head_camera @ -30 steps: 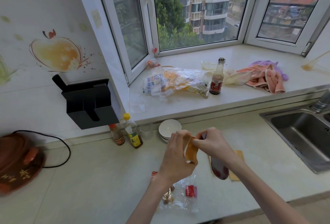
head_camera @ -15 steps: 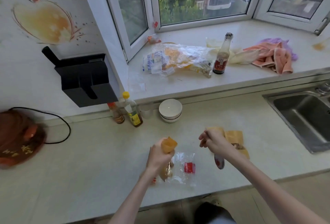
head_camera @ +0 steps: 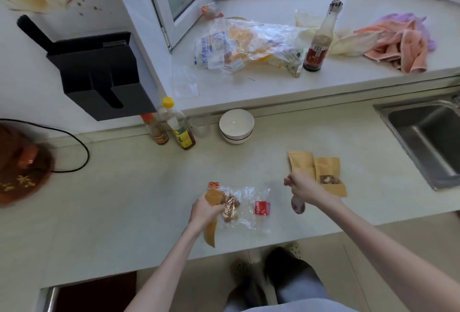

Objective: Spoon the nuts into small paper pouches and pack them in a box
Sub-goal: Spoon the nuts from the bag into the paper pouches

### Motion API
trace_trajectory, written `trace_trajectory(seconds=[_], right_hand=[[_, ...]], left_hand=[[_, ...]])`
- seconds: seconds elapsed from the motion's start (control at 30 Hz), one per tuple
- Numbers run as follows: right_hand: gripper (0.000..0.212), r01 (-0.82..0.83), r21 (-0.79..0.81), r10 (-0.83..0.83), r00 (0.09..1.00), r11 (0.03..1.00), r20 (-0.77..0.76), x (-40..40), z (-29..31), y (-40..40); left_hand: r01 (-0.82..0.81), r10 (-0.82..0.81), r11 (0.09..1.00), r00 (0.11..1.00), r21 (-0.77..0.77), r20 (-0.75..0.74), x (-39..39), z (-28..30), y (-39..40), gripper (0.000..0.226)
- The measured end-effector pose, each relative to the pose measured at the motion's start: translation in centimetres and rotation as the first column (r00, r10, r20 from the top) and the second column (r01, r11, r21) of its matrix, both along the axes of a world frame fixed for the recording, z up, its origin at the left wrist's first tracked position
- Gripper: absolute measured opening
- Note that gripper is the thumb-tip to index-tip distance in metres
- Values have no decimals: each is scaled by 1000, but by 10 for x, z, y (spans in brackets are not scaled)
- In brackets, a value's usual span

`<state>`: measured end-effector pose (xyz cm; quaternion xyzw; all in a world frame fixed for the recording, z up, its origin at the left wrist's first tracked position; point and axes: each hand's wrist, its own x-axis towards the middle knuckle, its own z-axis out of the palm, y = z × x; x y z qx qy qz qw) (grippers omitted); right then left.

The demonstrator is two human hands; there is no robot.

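Observation:
My left hand (head_camera: 205, 208) grips a small brown paper pouch (head_camera: 211, 227), its open top by the nuts (head_camera: 230, 208). The nuts lie in a clear plastic bag (head_camera: 249, 206) with a red label, flat on the counter near the front edge. My right hand (head_camera: 300, 187) holds a spoon (head_camera: 297, 206), its reddish bowl hanging down over the counter to the right of the bag. Two more brown pouches (head_camera: 315, 168) lie just behind my right hand; one shows nuts through a window.
White bowls (head_camera: 236, 125) and sauce bottles (head_camera: 183, 128) stand at the counter's back. A steel sink (head_camera: 423, 137) is at the right, a brown pot (head_camera: 20, 164) at the left. The windowsill holds plastic bags (head_camera: 249, 47), a dark bottle (head_camera: 318, 45) and cloths (head_camera: 398, 42).
My hands have come apart and dropped to the counter. The left hand carried the pouch down to the nut bag; the right moved right with the spoon. The camera tilted down.

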<state>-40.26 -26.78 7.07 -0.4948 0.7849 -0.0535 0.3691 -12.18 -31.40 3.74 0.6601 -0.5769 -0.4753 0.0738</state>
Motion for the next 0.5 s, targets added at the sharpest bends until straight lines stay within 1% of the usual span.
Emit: trace_trajectory(seconds=[0.07,0.1,0.17,0.23,0.3,0.37,0.43,0.5], right_hand=[[21,6,5,-6,1000,1000,1,-3,-8,-3],[18,11,3,-11,1000,1000,-1,-5,-10,-4],[14,19,-3,-19,1000,1000,-15,-6,-13,-4],[23,32,-29,-33,998,999,-47,-5,-17,-2],[32,85,-92,-91,993,992,-70,-4,-20,3],[30,144,-137,-154,986,980,-70,-4,-23,9],[23,159,-143,-168,984,977,-52,-3,-28,14],[27,146,-131,-153,987,981,-41,-2,-33,17]], left_hand=[[-11,11,1000,1000,15,18,3,-6,-1,27],[-23,22,1000,999,18,29,4,-8,-2,29],[-43,42,999,997,8,58,3,-12,-4,25],[-50,48,999,994,14,98,2,-16,-7,21],[-53,47,997,990,47,130,1,-18,-10,28],[-50,39,995,991,84,130,0,-22,-13,37],[-31,16,993,991,112,131,-2,-27,-15,33],[-18,2,992,993,127,120,-5,-32,-15,22]])
